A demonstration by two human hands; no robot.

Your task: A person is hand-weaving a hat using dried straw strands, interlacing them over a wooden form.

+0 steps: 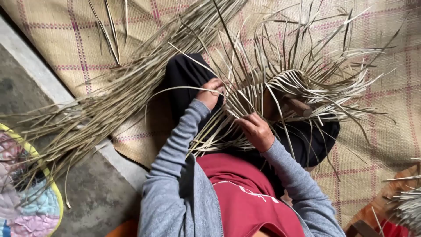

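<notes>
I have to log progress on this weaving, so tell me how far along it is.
Done: a small patch of interlaced strips sits on the lap. In hand: the left hand pinches one strip and the right hand presses on the woven edge. Left: long loose ends fan out unwoven all round, and a big bundle of dry strips lies unused on the checked mat.

Grey concrete floor (pixel 94 193): bears tan woven checked mat (pixel 52 30); on mat, long bundle of dried pale leaf strips (pixel 118 94).
</notes>
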